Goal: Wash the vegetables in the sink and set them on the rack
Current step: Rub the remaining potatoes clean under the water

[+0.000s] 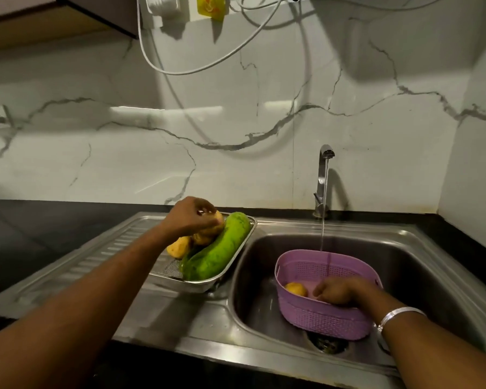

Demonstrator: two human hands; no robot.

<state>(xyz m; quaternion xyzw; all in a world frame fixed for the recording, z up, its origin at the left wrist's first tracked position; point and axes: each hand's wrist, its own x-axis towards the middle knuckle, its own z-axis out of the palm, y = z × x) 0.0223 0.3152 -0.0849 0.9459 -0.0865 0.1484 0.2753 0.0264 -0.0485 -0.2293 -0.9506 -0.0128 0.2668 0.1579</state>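
A metal mesh rack [167, 270] rests on the steel drainboard left of the sink basin. On it lie a long green gourd [220, 249] and several yellowish potatoes [178, 247]. My left hand [190, 216] is over the rack's far end, fingers closed on one potato [218, 220]. In the sink basin [421, 265] stands a purple plastic basket [328, 321] with one potato [296, 289] inside. My right hand [338, 290] reaches into the basket beside that potato, fingers spread, apart from it.
The tap [323, 181] at the back of the sink runs a thin stream into the basket. A drain [327, 343] shows below the basket. Black countertop [40, 228] lies to the left, a marble wall behind, white cables [180, 70] hanging above.
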